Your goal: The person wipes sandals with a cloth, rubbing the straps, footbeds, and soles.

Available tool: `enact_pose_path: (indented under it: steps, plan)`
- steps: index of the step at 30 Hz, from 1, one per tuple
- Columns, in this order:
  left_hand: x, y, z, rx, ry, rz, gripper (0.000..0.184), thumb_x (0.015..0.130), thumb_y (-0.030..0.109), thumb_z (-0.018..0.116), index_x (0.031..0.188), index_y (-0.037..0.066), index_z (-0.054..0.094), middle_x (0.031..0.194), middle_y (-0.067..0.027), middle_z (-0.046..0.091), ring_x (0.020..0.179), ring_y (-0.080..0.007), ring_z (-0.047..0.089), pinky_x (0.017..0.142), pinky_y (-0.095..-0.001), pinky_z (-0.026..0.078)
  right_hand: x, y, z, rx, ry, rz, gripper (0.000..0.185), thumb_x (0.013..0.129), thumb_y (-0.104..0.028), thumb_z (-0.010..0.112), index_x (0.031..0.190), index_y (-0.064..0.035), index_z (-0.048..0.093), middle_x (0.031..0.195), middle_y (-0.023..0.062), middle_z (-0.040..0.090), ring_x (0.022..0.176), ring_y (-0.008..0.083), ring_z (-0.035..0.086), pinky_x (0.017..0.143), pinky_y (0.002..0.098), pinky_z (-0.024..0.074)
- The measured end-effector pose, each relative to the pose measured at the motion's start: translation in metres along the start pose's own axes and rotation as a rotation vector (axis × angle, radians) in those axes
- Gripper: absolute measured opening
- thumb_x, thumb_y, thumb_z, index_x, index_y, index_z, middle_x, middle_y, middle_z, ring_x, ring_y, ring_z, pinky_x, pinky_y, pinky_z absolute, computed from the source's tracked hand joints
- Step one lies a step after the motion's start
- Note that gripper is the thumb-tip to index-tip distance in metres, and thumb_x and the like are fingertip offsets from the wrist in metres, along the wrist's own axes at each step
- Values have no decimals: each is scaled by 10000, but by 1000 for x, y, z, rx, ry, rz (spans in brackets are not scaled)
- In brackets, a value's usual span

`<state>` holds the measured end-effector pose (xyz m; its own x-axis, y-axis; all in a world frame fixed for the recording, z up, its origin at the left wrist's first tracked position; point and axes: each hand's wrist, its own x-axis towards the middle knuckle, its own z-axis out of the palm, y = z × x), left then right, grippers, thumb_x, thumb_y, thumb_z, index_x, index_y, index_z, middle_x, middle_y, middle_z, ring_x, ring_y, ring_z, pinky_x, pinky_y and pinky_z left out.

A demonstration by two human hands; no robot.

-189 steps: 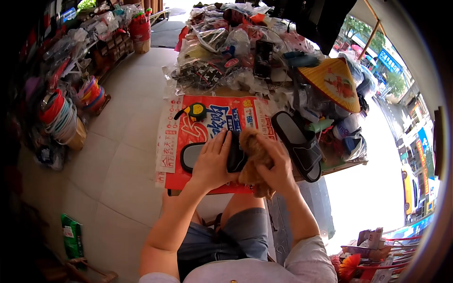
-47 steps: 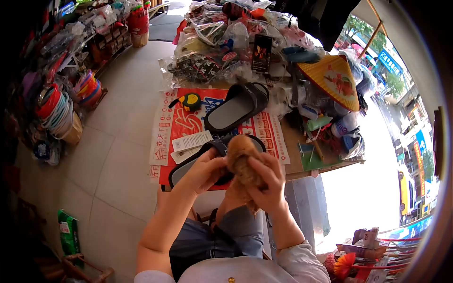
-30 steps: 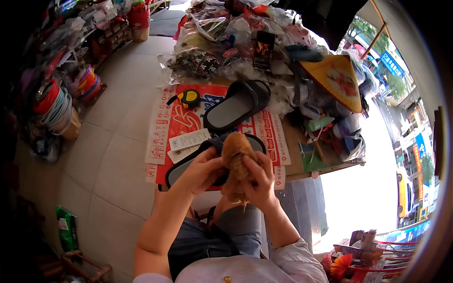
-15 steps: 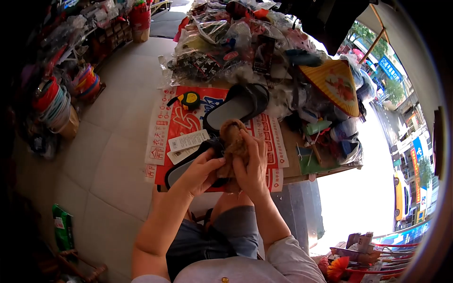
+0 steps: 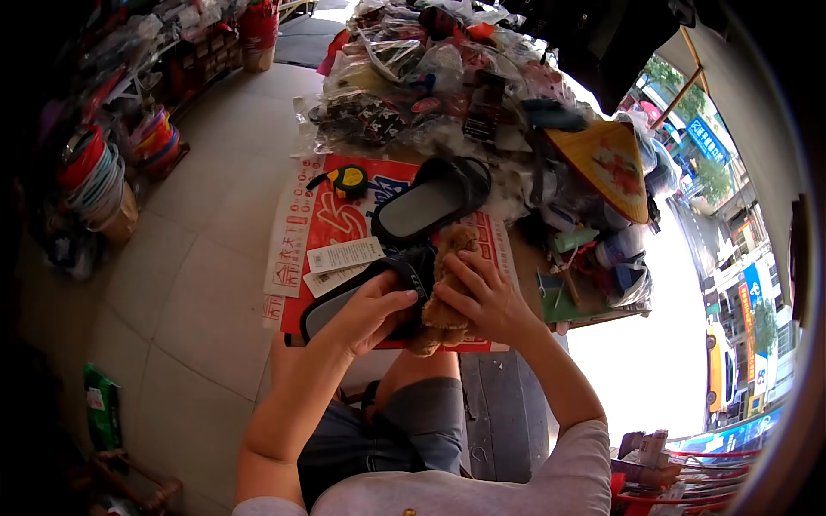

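My left hand (image 5: 376,311) is closed on a black slide sandal (image 5: 325,316), its thumb lying on the dark strap and its other fingers partly hidden. In my right hand (image 5: 487,299) is a brown fluffy cloth (image 5: 447,320), pressed against the right side of that sandal's strap. Its fingers bend over the top of the cloth. A second black slide sandal (image 5: 420,211) with a grey footbed lies just beyond, on a red and white printed sheet (image 5: 297,232). White paper tags (image 5: 346,255) rest by the held sandal's upper left.
A yellow and black tape measure (image 5: 349,181) lies on the sheet. Plastic-wrapped goods (image 5: 413,77) pile up at the back of the table. A yellow conical hat (image 5: 607,168) leans at the right. Stacked basins (image 5: 95,185) stand on the left over the tiled floor.
My right hand has moved slightly right and turned its back upward, spreading the bunched cloth along the strap. My left hand stays on the sandal. The view has shifted a little.
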<state>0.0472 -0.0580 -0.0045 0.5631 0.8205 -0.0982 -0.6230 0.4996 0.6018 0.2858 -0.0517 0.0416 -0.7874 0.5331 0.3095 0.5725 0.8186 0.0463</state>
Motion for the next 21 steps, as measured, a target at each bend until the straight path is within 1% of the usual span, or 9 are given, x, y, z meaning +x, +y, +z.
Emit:
enact_pose_path:
  steps: [2, 3, 6, 7, 10, 13, 15, 20, 21]
  plan:
    - [1, 0, -1, 7, 12, 10, 472, 950, 88, 610, 1379, 15, 427, 1263, -101, 563, 1159, -215, 593, 1021, -372, 495, 3, 7, 3, -18, 89, -68, 814, 600, -261, 809, 1365, -181, 544, 1368, 82, 515, 1231, 323, 492, 1032, 508, 416]
    - [1, -1, -3, -11, 8, 11, 468, 946, 82, 612, 1372, 15, 432, 1250, -112, 576, 1141, -210, 604, 1007, -366, 506, 7, 6, 1, -15, 95, -73, 814, 600, -261, 809, 1365, -181, 544, 1368, 82, 515, 1231, 323, 492, 1032, 508, 416]
    - [1, -1, -7, -2, 33, -12, 454, 939, 69, 614, 1356, 11, 444, 1215, -121, 595, 1109, -200, 620, 974, -353, 529, 18, 1, -15, -75, 293, 51, 555, 649, -175, 774, 1186, -141, 635, 1046, 26, 655, 962, 275, 579, 900, 418, 395]
    - [2, 0, -7, 20, 57, -34, 444, 937, 62, 612, 1347, 8, 450, 1191, -119, 602, 1095, -196, 625, 955, -346, 539, 23, -2, -23, -78, 296, 52, 555, 649, -175, 774, 1186, -141, 635, 1046, 26, 655, 962, 275, 579, 900, 418, 395]
    - [0, 1, -1, 17, 60, -19, 464, 937, 76, 625, 1356, 9, 436, 1190, -111, 604, 1088, -190, 629, 955, -319, 542, 37, -12, -39, -5, 478, 467, 477, 713, -166, 770, 1135, -79, 563, 913, 64, 674, 847, 317, 629, 893, 417, 405]
    - [-2, 4, 0, 53, 72, -34, 473, 919, 51, 627, 1346, 1, 432, 1193, -116, 591, 1093, -192, 624, 956, -323, 541, 52, -21, -8, 69, 309, 515, 501, 726, -196, 770, 1146, -74, 526, 981, 96, 665, 925, 334, 610, 898, 434, 413]
    - [-2, -1, -3, 48, 77, -7, 474, 911, 37, 619, 1344, -3, 430, 1199, -117, 583, 1101, -198, 620, 959, -329, 539, 60, -23, 14, 310, 174, 442, 537, 729, -225, 772, 1176, -71, 518, 1231, 186, 565, 1186, 374, 500, 963, 471, 411]
    - [2, -3, -4, 11, 31, 23, 474, 892, 3, 593, 1336, -9, 427, 1208, -115, 563, 1123, -202, 606, 960, -335, 536, 37, 0, 15, 336, 284, -8, 700, 711, -255, 799, 1351, -167, 529, 1471, 164, 410, 1249, 413, 465, 1041, 519, 388]
    - [2, -2, -3, 44, 31, 21, 490, 887, 1, 599, 1343, -9, 420, 1211, -113, 562, 1129, -199, 601, 960, -334, 535, 34, 2, 18, 331, 278, -3, 700, 711, -255, 799, 1351, -167, 529, 1471, 164, 410, 1249, 413, 465, 1041, 519, 388]
